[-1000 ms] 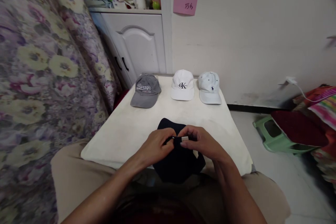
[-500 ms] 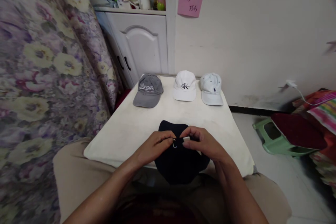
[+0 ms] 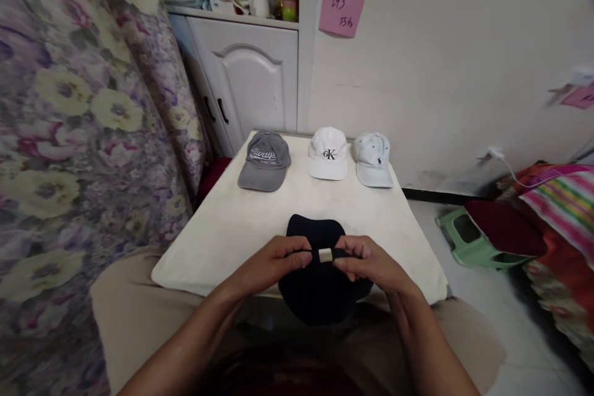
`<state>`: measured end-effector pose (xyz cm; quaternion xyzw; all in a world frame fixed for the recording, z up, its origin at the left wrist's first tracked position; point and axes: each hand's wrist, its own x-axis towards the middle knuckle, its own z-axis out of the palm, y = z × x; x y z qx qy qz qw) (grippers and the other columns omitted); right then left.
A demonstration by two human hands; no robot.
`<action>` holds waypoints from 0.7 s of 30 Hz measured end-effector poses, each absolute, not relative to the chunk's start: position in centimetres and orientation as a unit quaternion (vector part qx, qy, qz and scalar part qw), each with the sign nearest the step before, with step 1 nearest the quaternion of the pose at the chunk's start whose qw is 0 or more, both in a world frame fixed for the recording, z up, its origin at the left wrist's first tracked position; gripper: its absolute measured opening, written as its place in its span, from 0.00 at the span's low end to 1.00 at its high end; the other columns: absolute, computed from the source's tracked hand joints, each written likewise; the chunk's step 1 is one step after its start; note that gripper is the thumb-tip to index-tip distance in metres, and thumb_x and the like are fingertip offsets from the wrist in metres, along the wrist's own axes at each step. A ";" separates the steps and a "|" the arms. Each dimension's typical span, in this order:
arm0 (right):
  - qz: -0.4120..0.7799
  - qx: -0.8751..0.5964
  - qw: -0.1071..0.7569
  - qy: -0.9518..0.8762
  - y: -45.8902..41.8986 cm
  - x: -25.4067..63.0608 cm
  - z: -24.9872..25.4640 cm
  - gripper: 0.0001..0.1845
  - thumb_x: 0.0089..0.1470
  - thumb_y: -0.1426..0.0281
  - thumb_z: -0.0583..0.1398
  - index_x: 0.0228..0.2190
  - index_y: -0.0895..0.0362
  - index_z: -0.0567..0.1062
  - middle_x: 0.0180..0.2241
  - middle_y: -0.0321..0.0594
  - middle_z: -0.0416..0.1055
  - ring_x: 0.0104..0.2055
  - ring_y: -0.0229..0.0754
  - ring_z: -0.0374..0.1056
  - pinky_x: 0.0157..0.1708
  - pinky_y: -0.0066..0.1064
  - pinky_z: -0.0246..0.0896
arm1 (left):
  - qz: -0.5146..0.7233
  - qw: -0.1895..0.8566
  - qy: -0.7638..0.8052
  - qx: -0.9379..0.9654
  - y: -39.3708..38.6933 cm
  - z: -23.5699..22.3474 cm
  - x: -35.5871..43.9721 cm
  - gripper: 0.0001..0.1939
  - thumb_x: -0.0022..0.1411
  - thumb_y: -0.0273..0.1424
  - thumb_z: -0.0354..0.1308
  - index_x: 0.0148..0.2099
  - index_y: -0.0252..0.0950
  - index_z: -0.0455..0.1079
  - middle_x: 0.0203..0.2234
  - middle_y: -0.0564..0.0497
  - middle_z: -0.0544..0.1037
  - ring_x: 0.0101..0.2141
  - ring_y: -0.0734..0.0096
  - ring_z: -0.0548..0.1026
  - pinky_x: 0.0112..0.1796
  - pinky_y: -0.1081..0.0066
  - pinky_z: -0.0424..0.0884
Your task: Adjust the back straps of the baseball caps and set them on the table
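Note:
A dark navy baseball cap [image 3: 318,294] lies at the table's near edge, its back strap toward the middle of the view. A small pale metal buckle [image 3: 325,255] shows on the strap between my hands. My left hand [image 3: 278,261] pinches the strap just left of the buckle, thumb on top. On the other side my right hand [image 3: 364,262] pinches the strap between thumb and fingers. Part of the cap is hidden under both hands.
Along the back of the cream-covered table [image 3: 223,229] sit a grey cap [image 3: 264,161], a white cap [image 3: 328,153] and a pale blue cap [image 3: 372,159]. A floral curtain [image 3: 93,136] hangs at left. A green stool [image 3: 457,238] stands at right.
The buckle now shows fully, with the strap held straight across between both hands. Earlier a light curved piece showed by the left fingertips. My view has shifted slightly right.

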<state>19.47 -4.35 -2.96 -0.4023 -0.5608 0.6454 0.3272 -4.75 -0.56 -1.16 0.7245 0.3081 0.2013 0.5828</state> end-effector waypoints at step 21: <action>0.560 -0.454 0.336 -0.606 -4.9 16.3 -0.7 0.16 0.51 0.58 0.66 0.26 0.58 0.73 0.15 0.26 0.58 0.17 0.30 0.50 0.19 0.26 0.38 | 0.161 0.596 0.250 0.746 -1.0 -1.1 -7.7 0.17 0.64 0.43 0.54 0.29 0.35 0.64 0.21 0.58 0.59 0.24 0.76 0.56 0.25 0.74 0.52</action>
